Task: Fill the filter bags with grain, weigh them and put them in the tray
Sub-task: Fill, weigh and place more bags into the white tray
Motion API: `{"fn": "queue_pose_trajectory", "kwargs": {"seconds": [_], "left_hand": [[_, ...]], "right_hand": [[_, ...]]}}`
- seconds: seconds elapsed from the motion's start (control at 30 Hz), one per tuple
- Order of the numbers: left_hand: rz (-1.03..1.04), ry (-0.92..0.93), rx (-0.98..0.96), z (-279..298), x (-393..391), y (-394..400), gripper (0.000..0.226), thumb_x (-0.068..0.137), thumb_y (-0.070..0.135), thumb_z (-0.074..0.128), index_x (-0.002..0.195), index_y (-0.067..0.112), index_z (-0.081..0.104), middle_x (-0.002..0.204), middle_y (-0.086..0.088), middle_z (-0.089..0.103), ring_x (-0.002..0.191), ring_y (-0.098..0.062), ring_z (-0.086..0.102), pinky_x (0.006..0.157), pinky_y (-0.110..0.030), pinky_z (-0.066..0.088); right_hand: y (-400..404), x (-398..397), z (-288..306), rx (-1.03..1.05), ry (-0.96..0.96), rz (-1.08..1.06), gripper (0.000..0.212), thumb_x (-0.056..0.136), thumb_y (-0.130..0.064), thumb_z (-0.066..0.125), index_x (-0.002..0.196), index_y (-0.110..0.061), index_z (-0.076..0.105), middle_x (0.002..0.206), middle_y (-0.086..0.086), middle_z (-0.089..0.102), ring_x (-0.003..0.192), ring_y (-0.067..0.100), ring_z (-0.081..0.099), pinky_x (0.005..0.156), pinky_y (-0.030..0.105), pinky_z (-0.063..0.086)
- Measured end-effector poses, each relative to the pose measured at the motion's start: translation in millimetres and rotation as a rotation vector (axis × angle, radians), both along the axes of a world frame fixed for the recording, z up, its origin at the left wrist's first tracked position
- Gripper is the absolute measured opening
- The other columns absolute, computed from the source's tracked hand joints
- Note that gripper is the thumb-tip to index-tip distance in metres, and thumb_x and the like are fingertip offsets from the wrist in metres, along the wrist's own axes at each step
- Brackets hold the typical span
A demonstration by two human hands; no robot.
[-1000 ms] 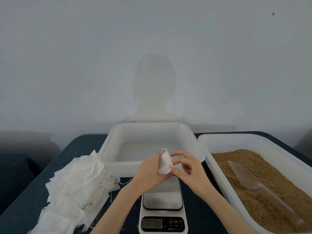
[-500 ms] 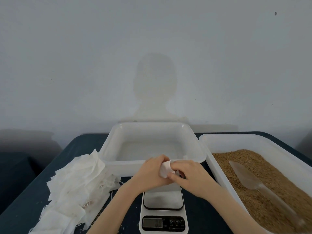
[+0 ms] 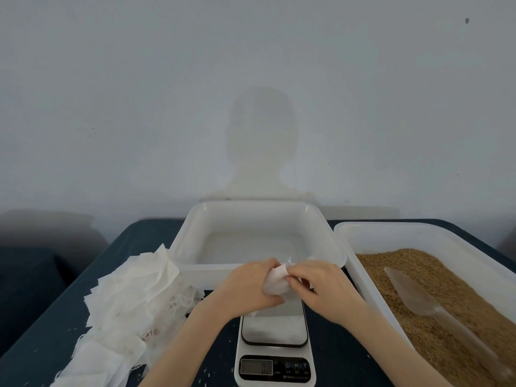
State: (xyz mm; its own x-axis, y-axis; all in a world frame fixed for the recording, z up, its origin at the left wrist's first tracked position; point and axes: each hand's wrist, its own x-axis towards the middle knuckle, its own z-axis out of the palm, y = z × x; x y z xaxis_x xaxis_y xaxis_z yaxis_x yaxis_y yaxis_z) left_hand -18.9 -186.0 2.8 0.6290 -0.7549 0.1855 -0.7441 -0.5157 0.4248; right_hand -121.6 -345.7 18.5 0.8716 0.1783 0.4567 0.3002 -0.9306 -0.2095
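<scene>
Both forearms are bare right down to the bottom edge, with no sleeve showing. The left hand (image 3: pixel 245 289) and right hand (image 3: pixel 325 289) wear no gloves or rings.

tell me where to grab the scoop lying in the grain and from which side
Take the clear scoop by its long handle, the end nearest the person, coming from above with the right hand. The wide bowl points away and lies flat on the grain, while the handle sits on top, apparently unburied.
</scene>
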Motion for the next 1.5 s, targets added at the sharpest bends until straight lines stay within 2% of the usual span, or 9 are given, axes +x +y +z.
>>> {"fn": "queue_pose_trajectory", "kwargs": {"seconds": [0.2,0.37,0.5,0.67,0.77,1.07,1.2,1.37,1.5], "left_hand": [[0.0,0.059,-0.114,1,1,-3,0.031,0.075,0.033,0.069,0.098,0.025,0.051,0.088,0.012,0.057,0.08,-0.012,0.056,0.066,-0.025,0.044],[-0.021,0.088,-0.127,2,3,-13,0.03,0.074,0.035,0.068,0.098,0.027,0.051,0.087,0.013,0.056,0.08,-0.009,0.054,0.067,-0.024,0.043],[-0.095,0.068,-0.054,9,-1,-42,0.031,0.074,0.036,0.067,0.098,0.029,0.048,0.087,0.012,0.057,0.081,-0.012,0.056,0.069,-0.028,0.047],[-0.187,0.018,-0.006,24,-15,-98,0.038,0.077,0.033,0.067,0.108,0.022,0.05,0.097,0.004,0.059,0.087,-0.018,0.057,0.075,-0.034,0.049],[-0.246,0.009,0.011,28,-28,-128,0.039,0.08,0.033,0.067,0.112,0.02,0.049,0.096,0.005,0.057,0.085,-0.017,0.055,0.07,-0.031,0.046],[-0.345,0.0,0.05,15,-49,-166,0.039,0.081,0.035,0.064,0.115,0.024,0.048,0.11,0.004,0.059,0.093,-0.012,0.055,0.072,-0.03,0.044],[-0.313,0.022,0.034,11,-45,-161,0.04,0.081,0.035,0.064,0.116,0.023,0.049,0.108,0.004,0.059,0.093,-0.014,0.056,0.08,-0.034,0.05],[-0.275,0.031,0.03,5,-31,-147,0.033,0.08,0.035,0.066,0.106,0.028,0.046,0.098,0.012,0.054,0.086,-0.009,0.053,0.072,-0.027,0.046],[-0.254,0.021,0.031,1,-23,-138,0.032,0.08,0.037,0.065,0.104,0.028,0.046,0.095,0.012,0.053,0.084,-0.008,0.052,0.069,-0.024,0.042]], "right_hand": [[-4,-10,6,0.19,-0.012,0.02,0.019,0.096,-0.031,0.053,0.099,-0.025,0.071,0.082,-0.014,0.064,0.065,0.008,0.053,0.058,0.015,0.042],[-55,-27,16,0.3,-0.036,-0.222,0.019,0.091,-0.031,0.054,0.099,-0.038,0.07,0.081,-0.027,0.066,0.071,-0.001,0.061,0.06,0.009,0.046],[-125,-44,9,0.137,0.149,-0.534,0.017,0.092,-0.046,0.049,0.092,-0.053,0.064,0.079,-0.024,0.068,0.063,-0.004,0.06,0.055,0.013,0.049],[-190,-68,-16,-0.116,0.444,-0.813,0.034,0.081,-0.065,0.05,0.101,-0.04,0.061,0.089,-0.02,0.06,0.077,-0.002,0.056,0.072,0.023,0.053],[-203,-91,-24,-0.162,0.626,-0.856,0.055,0.064,-0.079,0.044,0.095,-0.033,0.048,0.087,-0.017,0.053,0.076,0.002,0.052,0.067,0.023,0.047],[-210,-111,-31,-0.05,0.796,-0.829,0.032,0.082,-0.048,0.063,0.109,-0.032,0.057,0.104,-0.011,0.064,0.09,0.007,0.062,0.082,0.027,0.054],[-221,-112,-37,-0.042,0.65,-0.864,0.01,0.082,-0.031,0.063,0.09,-0.028,0.059,0.094,-0.011,0.057,0.081,0.004,0.056,0.074,0.022,0.051],[-234,-110,-18,-0.201,0.598,-0.901,0.024,0.084,-0.018,0.059,0.101,-0.036,0.062,0.1,-0.014,0.055,0.081,0.004,0.057,0.07,0.02,0.051],[-240,-109,11,-0.309,0.636,-1.056,0.025,0.083,-0.019,0.047,0.076,-0.036,0.064,0.078,-0.012,0.06,0.071,0.01,0.059,0.068,0.026,0.052]]}}
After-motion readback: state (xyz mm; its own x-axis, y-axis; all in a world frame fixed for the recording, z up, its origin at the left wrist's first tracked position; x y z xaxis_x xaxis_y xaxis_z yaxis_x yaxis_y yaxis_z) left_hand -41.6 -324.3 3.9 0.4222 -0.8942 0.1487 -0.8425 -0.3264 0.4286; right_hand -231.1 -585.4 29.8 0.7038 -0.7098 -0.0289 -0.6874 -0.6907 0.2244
